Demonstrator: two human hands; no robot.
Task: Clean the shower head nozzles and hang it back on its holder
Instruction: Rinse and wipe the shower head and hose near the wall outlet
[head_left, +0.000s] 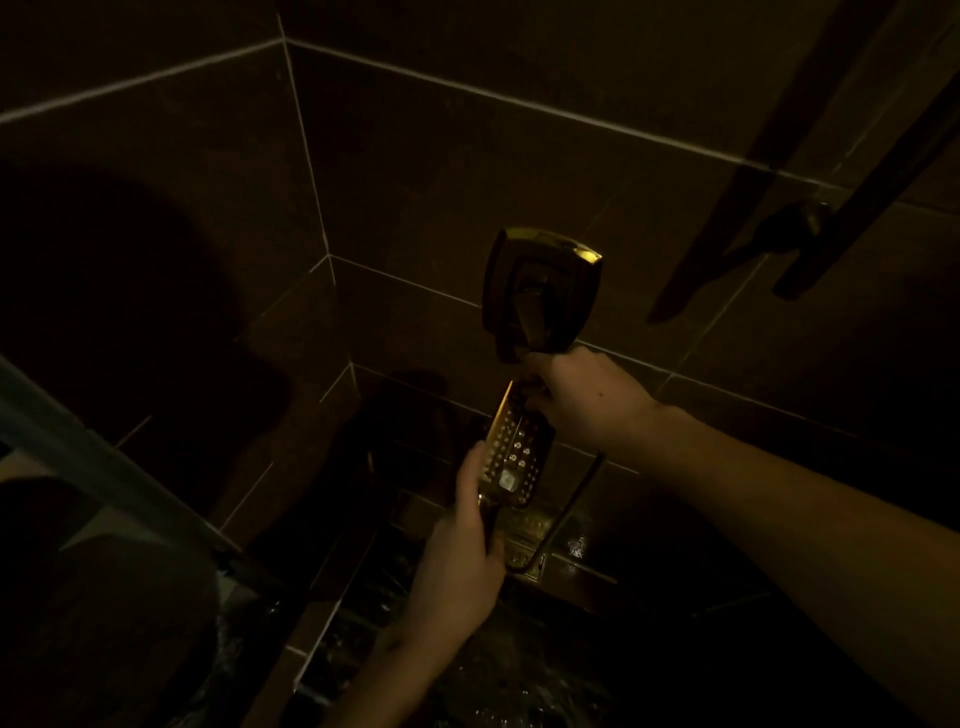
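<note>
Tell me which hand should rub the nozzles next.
Probably the right hand: it sits at the top end of the shower head, beside the nozzle face, while the left hand holds the handle from below and steadies it.

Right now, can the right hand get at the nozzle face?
Probably yes. The right hand sits at the top end of the shower head, whose nozzle face is turned up and uncovered; the left hand grips only its lower handle.

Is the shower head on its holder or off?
Off: both hands, left hand and right hand, hold the shower head.
</note>
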